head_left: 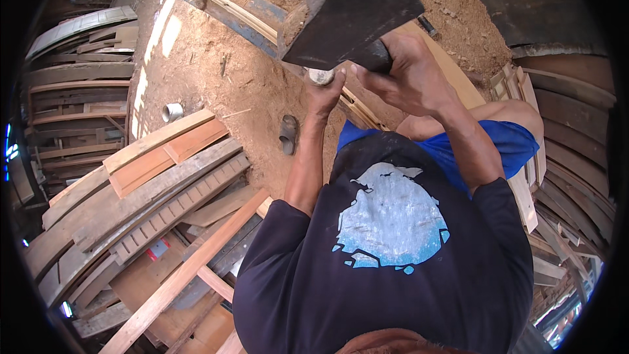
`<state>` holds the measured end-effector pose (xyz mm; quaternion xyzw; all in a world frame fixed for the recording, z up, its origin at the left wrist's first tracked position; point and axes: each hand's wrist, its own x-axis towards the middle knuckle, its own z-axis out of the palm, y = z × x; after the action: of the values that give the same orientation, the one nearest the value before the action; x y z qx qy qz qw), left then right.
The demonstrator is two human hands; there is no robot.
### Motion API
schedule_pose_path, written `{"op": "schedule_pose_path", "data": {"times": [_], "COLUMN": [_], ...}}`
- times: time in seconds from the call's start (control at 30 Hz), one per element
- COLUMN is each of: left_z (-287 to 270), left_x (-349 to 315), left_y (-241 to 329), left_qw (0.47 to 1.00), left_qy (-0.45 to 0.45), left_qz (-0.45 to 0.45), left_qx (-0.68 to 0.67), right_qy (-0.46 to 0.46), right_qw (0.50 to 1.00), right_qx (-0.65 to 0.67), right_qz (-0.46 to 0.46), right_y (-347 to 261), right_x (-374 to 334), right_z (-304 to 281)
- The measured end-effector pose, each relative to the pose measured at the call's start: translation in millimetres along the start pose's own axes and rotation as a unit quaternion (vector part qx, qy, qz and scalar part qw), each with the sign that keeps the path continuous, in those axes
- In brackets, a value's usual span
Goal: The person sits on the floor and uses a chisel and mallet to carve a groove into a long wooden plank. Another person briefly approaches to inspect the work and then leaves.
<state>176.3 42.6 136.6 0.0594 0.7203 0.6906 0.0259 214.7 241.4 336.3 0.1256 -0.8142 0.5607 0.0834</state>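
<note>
The right hand was wrapped around the handle of a dark mallet, its head just beside the rounded end of a tool encircled by the left hand; beneath, a slotted wooden strip nearly reached the grey plank's far end.

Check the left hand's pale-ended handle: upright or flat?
Handle looks roughly upright: its round end faces the overhead camera. Exact tilt, cannot tell; the left hand hides its length.
</note>
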Motion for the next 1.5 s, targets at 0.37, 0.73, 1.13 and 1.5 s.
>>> {"op": "schedule_pose_path", "data": {"times": [0.37,0.73,1.13,1.5], "left_z": [10.4,10.0,11.1,84.6], "left_x": [-10.6,-46.6,0.1,34.3], "left_y": [-33.8,-35.0,-29.0,26.0], "left_qw": [0.995,0.999,1.000,0.774], "left_qy": [0.021,-0.019,-0.004,-0.367], "left_qz": [0.064,0.021,0.019,0.224], "left_qx": [0.075,0.031,-0.002,0.465], "right_qy": [-0.203,-0.225,-0.100,0.195], "right_qw": [0.928,0.934,0.978,0.894], "right_qx": [-0.297,-0.261,-0.004,0.295], "right_qz": [0.093,0.097,0.184,0.277], "right_y": [66.7,85.9,54.0,78.9], "right_x": [8.8,-23.6,-38.5,-117.7], "right_z": [28.6,45.9,10.4,-22.0]}}
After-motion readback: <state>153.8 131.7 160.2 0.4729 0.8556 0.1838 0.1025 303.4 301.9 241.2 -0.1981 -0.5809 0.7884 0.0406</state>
